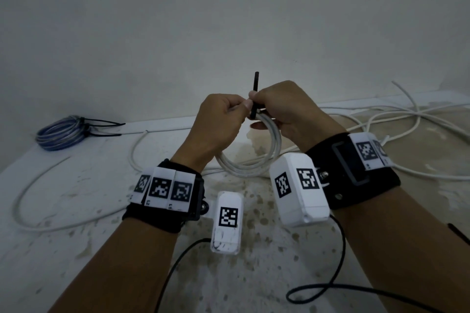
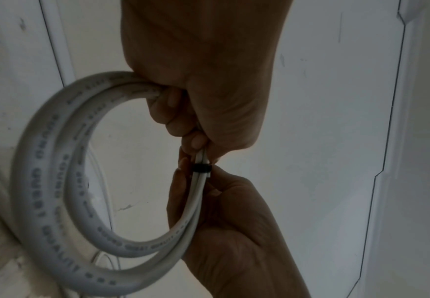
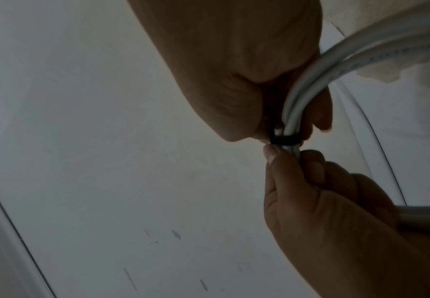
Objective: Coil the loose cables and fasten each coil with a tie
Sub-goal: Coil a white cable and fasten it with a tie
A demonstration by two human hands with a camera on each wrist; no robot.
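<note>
White cable coil (image 1: pixel 256 160) clamped by left hand (image 1: pixel 218 124); right hand (image 1: pixel 282 109) pinches black tie (image 1: pixel 254 94).

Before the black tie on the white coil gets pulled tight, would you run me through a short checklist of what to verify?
1. Black tie wraps around the white coil: ok.
2. Left hand grips the coil beside the tie: ok.
3. Right hand pinches the tie, its tail sticking up: ok.
4. Coil loops lie together: ok.
5. Tie locked in its head: cannot tell.
6. Other loose white cables coiled: not ok.
</note>
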